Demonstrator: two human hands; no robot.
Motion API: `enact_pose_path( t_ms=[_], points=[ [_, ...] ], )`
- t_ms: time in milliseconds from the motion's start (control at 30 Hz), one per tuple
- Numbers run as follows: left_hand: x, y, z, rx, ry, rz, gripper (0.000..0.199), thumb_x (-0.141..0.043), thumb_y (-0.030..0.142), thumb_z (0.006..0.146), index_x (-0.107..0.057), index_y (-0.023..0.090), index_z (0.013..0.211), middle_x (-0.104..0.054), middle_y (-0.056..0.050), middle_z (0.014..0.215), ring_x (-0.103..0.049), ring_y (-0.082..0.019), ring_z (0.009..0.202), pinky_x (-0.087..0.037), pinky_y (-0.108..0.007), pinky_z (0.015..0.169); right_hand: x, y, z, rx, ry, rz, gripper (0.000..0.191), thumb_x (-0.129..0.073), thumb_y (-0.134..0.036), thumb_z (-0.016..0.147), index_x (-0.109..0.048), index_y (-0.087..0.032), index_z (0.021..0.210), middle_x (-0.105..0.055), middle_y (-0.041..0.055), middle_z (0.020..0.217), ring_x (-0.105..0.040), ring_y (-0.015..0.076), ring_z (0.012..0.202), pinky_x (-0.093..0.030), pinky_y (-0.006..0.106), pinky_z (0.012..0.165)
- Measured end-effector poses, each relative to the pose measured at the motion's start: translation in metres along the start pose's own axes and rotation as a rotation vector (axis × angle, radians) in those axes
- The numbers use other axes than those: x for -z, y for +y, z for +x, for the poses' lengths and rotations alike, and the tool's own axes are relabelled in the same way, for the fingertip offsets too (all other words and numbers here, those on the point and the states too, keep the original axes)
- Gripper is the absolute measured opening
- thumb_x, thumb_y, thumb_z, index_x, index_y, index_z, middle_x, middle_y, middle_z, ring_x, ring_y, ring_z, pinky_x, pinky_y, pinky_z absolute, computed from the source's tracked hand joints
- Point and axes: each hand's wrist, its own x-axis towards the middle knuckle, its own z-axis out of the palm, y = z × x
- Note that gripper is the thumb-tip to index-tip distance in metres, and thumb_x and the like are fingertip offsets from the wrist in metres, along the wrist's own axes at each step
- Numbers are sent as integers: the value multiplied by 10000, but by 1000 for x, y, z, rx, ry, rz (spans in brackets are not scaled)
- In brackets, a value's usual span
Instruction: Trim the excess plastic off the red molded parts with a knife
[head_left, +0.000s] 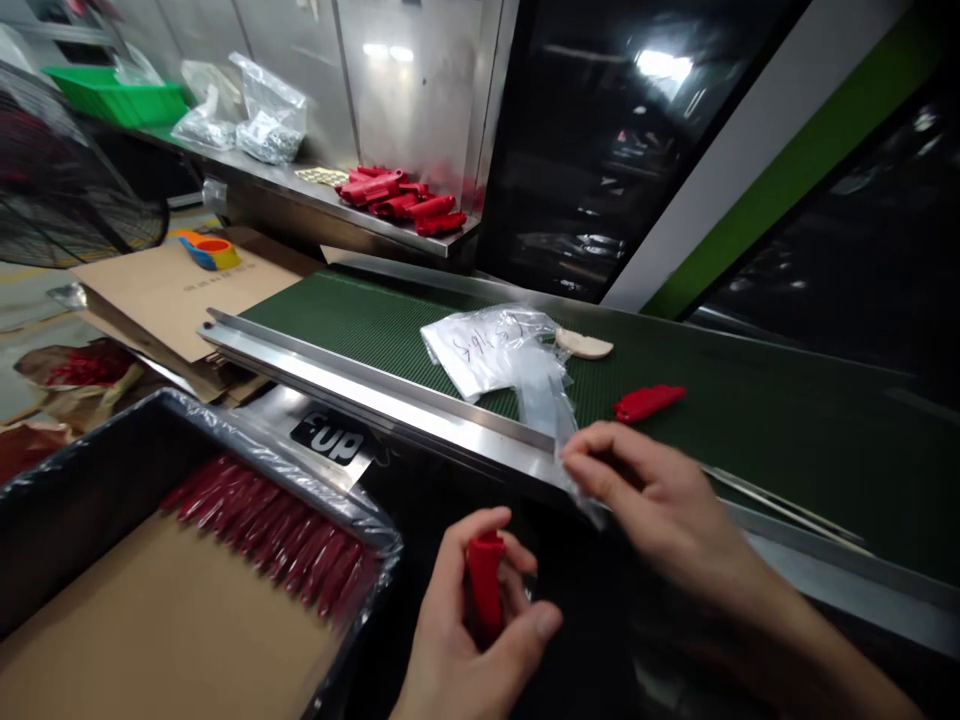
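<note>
My left hand [480,620] is closed around a red plastic part [486,580], held upright in front of the belt's metal edge. Over that edge, my right hand [660,490] pinches a clear plastic bag [574,470] between thumb and fingers. The bag trails from a pile of clear bags [540,375] on the green conveyor belt [330,310]. Beneath the pile lies a white sheet or bag with handwriting [480,350]. Another red part [649,402] rests on the belt beyond my right hand, near a pale half-round piece [583,344].
At lower left stands a plastic-lined box [172,410] holding a row of bagged red parts [270,530] on cardboard [165,620]. A metal shelf [315,195] carries more red parts [401,198], bags of small pieces [270,125] and a green bin [120,97]. Tape [214,252] sits on flattened cartons [165,300].
</note>
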Motion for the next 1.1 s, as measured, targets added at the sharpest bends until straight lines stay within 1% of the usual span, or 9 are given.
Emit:
enact_pose_path(
  t_ms=[100,200,367,567,667,767,867,967,1100],
  points=[
    [-11,7,2,9,46,-42,549,-815,279,723,-505,252,1176,-635,6,906,-577,-91,742,-480,-170,671,-31,-16,-36,-100,-160,331,223,-482,-392,980,-611,-234,891,-623,-34,816,-586,90,742,-467,179,674],
    [-7,-1,-1,37,50,6,479,-761,291,781,-483,218,1165,-604,26,758,-550,-81,633,-456,-158,581,-53,-14,-57,-210,-153,489,273,-464,-418,985,-594,-214,857,-611,-23,799,-583,90,725,-475,175,663],
    [7,-14,-9,80,40,255,349,-652,254,844,-467,218,1138,-581,24,802,-498,-75,586,-435,-186,558,-61,4,-69,-274,18,350,286,-440,-420,991,-592,-210,871,-560,-31,688,-509,87,577,-416,182,513],
    [13,-17,-10,-87,101,709,385,-581,206,860,-444,266,1214,-609,22,855,-593,-123,710,-497,-239,690,-50,5,-79,-113,209,152,157,-507,-316,962,-609,-249,1061,-597,23,925,-581,144,826,-468,239,724],
    [15,-25,-12,-297,-27,915,547,-552,104,806,-396,274,1302,-647,-14,964,-643,-150,798,-510,-264,730,-41,-2,-83,67,-18,61,242,-558,-264,936,-571,-276,1177,-601,4,919,-595,130,803,-481,229,704],
    [18,-35,-14,-399,-209,957,645,-490,52,780,-347,275,1368,-640,-48,1071,-643,-176,924,-504,-295,790,-35,-6,-89,108,-198,81,142,-539,-234,948,-609,-280,1062,-652,-17,886,-626,119,771,-495,223,691],
    [20,-38,-8,-219,-98,895,528,-547,95,771,-444,226,1271,-635,-58,1062,-624,-200,941,-472,-333,837,-25,-1,-105,19,73,65,120,-560,-273,944,-623,-323,1033,-686,-31,876,-646,124,727,-516,217,636],
    [22,-32,3,-50,-32,803,165,-568,187,824,-566,186,990,-616,-12,834,-591,-157,739,-452,-273,698,-13,13,-131,-92,374,-92,159,-629,-328,894,-650,-359,1048,-711,-21,953,-682,172,773,-566,278,730],
    [22,-22,14,69,-37,675,131,-593,285,842,-630,162,819,-597,3,705,-535,-121,628,-398,-212,566,-5,36,-166,129,383,-318,302,-701,-277,807,-705,-355,1099,-739,-11,1039,-725,215,822,-587,325,792]
  ],
)
